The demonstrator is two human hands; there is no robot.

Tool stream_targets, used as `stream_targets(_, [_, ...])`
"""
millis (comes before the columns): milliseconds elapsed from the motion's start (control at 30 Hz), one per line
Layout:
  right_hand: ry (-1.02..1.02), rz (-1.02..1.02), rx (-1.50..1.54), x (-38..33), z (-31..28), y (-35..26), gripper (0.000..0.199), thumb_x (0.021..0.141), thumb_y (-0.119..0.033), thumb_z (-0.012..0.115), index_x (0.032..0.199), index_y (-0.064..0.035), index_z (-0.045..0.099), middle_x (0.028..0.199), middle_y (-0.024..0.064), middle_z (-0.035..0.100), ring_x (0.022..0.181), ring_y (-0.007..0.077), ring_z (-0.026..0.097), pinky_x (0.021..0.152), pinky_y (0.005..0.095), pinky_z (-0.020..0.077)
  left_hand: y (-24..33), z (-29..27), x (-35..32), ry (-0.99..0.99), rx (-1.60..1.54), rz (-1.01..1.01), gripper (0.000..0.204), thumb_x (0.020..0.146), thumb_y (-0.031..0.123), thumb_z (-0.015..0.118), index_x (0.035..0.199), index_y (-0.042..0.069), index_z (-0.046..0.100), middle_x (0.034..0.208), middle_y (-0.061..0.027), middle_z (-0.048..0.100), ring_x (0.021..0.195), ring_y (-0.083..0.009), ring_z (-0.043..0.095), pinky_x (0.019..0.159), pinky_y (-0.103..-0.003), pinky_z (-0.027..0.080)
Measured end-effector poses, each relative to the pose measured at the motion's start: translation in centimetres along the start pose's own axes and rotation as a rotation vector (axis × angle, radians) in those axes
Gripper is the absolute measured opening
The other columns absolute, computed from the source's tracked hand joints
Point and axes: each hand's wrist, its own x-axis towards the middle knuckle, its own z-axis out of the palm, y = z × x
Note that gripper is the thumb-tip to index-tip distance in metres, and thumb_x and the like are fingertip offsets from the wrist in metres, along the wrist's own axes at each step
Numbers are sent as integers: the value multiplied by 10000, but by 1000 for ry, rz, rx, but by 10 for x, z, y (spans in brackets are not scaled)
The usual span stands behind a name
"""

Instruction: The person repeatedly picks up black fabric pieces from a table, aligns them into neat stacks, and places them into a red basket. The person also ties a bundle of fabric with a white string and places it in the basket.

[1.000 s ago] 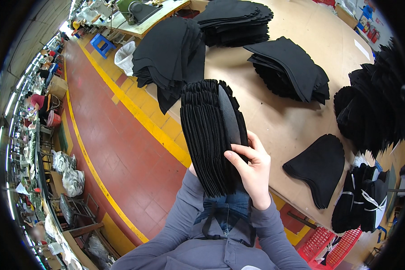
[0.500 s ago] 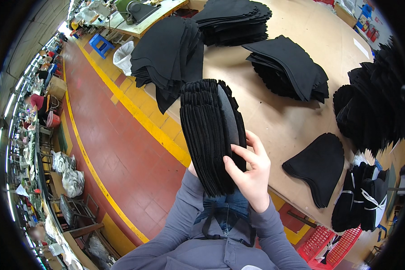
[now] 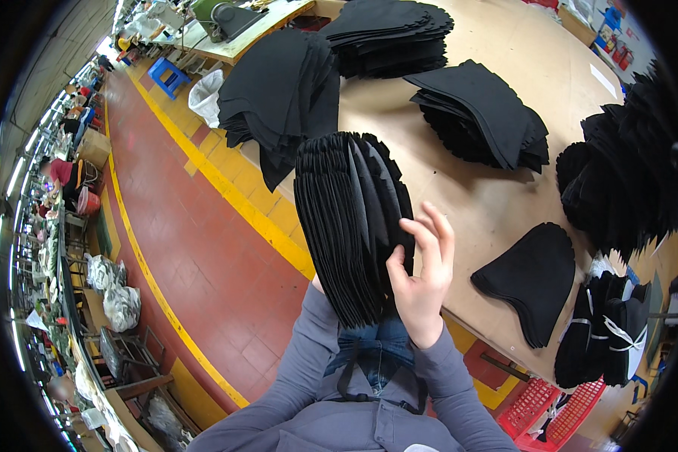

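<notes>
Upright in front of my body is a thick stack of black fabric pieces (image 3: 331, 226), its layers fanned at the edge. My left hand (image 3: 318, 284) supports it from behind on the left; only a sliver near the wrist shows, and its fingers are hidden. At the stack's right edge, my right hand (image 3: 423, 279) has thumb and forefinger bent onto the outer layers, the other fingers curled beside them. Gaps between those layers show greyer faces. Nearest on the table, right of my right hand, lies a small pile of curved black pieces (image 3: 531, 282).
The brown-topped table (image 3: 474, 211) carries more black stacks (image 3: 279, 90) at its far left and a jagged black heap (image 3: 625, 166) at right. Tied black bundles (image 3: 603, 328) sit by its right corner, above a red plastic basket (image 3: 550, 414). A tiled aisle (image 3: 211, 264) runs along the left.
The layers on the stack's right side have spread further apart, showing more gaps. My right hand has shifted up slightly along that edge. The stack has moved slightly left.
</notes>
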Motion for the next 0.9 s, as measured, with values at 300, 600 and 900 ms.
stream_targets(300, [-256,-105,23,-4,-1,5,389,793,-40,671,1177,-55,611,994,-11,725,1350,254,443,1171,625,-17,0,-3,-5,19,71,28,552,1025,350,419,1472,47,303,1510,-152,366,1362,-244,417,1150,-378,340])
stream_targets(600, [-315,-53,14,-4,-1,-1,432,785,-177,754,1184,-71,629,1028,-7,723,1377,263,404,1144,668,-28,-1,-7,-9,36,139,50,556,1029,351,413,1478,47,292,1516,-154,356,1366,-243,412,1153,-376,337])
stream_targets(900, [-303,-123,-86,-12,-1,16,221,749,-103,720,965,-150,725,1116,85,621,1318,336,445,1126,680,158,-5,-10,-13,53,207,68,560,1033,352,407,1485,47,280,1523,-156,346,1371,-242,407,1156,-375,333])
